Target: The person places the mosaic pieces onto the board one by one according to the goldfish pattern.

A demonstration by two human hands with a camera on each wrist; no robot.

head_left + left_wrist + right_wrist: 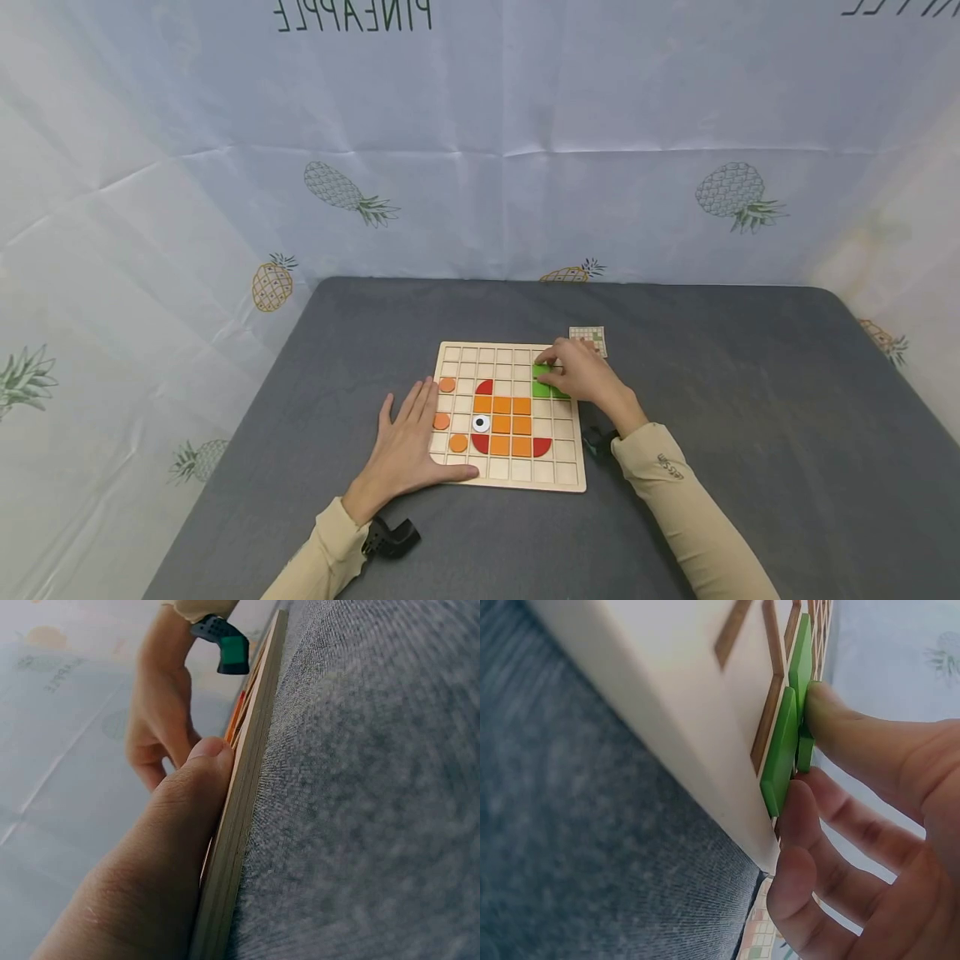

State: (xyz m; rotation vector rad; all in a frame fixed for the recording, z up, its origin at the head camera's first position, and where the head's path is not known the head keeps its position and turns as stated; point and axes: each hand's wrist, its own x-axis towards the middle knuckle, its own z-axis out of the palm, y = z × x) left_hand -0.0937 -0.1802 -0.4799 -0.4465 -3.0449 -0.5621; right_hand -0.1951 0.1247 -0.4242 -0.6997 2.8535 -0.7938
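Note:
A square wooden grid board (562, 473) lies on the table. My left hand (408, 450) is spread over its lower left corner, fingers along the left side; in the left wrist view the thumb (176, 802) rests on the edge. At the upper right of the board, my right hand (588, 377) pinches a green tile (805, 750) between thumb and fingers. Other green tiles (780, 754) lie in cells beside it. Orange squares (501, 423), red quarter-round pieces (542, 447) and a white eye piece (481, 423) form a fish shape. Orange discs (458, 442) sit to its left.
A small card with a printed grid (592, 336) lies just beyond the board's upper right corner, partly behind the right hand. Dark grey cloth (720, 358) covers the table. A pineapple-print curtain (510, 208) hangs behind and at the sides.

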